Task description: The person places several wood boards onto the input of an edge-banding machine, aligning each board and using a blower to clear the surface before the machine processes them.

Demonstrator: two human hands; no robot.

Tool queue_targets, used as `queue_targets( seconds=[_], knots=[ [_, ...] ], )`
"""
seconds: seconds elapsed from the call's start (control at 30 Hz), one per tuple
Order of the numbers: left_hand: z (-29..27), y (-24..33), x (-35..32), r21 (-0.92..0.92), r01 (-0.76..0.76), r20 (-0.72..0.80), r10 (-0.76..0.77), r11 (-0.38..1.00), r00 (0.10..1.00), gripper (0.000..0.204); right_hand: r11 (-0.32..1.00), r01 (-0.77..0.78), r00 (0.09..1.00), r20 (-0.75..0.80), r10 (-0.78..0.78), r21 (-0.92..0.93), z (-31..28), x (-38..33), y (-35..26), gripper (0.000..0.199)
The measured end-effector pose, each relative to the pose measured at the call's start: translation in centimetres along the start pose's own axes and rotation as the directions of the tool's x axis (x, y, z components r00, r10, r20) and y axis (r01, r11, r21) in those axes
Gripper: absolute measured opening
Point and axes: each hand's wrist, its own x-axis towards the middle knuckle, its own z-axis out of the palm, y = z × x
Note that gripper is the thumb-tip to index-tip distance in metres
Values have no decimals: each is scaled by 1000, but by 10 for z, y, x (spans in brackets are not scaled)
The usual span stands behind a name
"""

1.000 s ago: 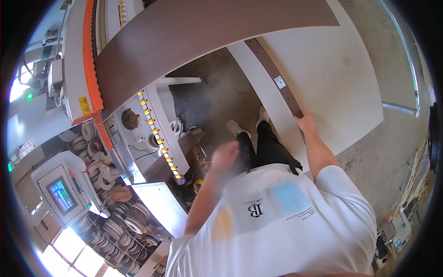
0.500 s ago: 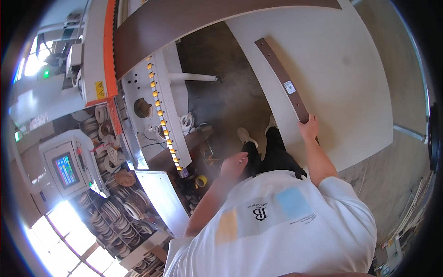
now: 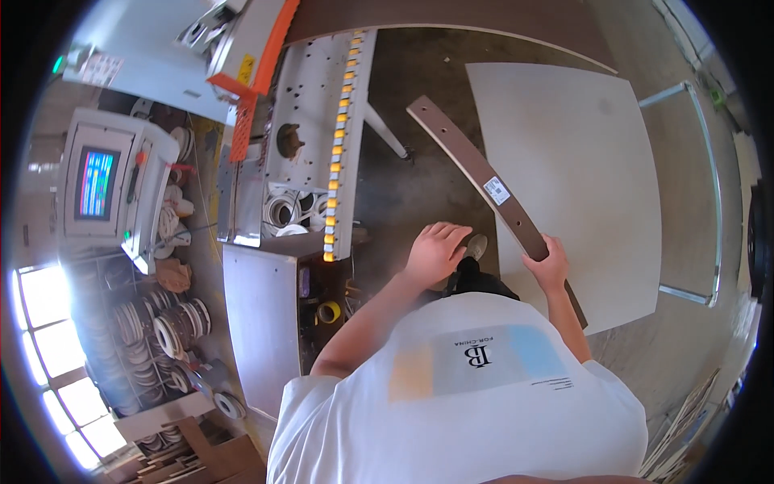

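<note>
The right hand (image 3: 550, 264) is closed around the edge of a long, narrow dark-brown board strip (image 3: 476, 173), gripping it near its lower end; the strip runs diagonally up and to the left from the hand, bears a small white label about midway, and lies along the left edge of a large pale panel (image 3: 580, 177). The left hand (image 3: 435, 252) is free, fingers loosely curled and partly open, holding nothing, hovering above the concrete floor (image 3: 419, 89) near the person's shoes. To the left stands a grey machine bed (image 3: 310, 105) with a row of yellow and white rollers (image 3: 337, 153) along its edge. An open recess in the machine holds coils of white edge banding (image 3: 284, 211). Further left, a control console with a lit screen (image 3: 95, 182) is seen, and racks below it hold many more rolls of banding (image 3: 173, 335).
</note>
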Motion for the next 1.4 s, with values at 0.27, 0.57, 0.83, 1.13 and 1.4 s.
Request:
queue_targets(
  seconds=[0.27,0.57,0.83,1.13,1.4],
  knots=[
    [-99,-7,-72,477,-317,-35,378,820,925,44,781,616,785,1,-620,-99,13,-40,-170,62],
    [-196,-68,-242,366,111,-268,-10,924,963,53,434,900,435,147,-889,-37,82,-69,-358,72],
    [-236,-131,-382,341,538,-646,-223,771,730,53,497,862,488,102,-867,96,135,-97,-373,63],
    [-178,-202,-469,201,702,-587,-490,683,645,50,811,578,661,531,-530,91,181,-125,-250,62],
    [-211,-246,-467,148,698,-678,-443,700,587,43,957,289,801,545,-250,14,180,-133,-186,65]
  ],
)
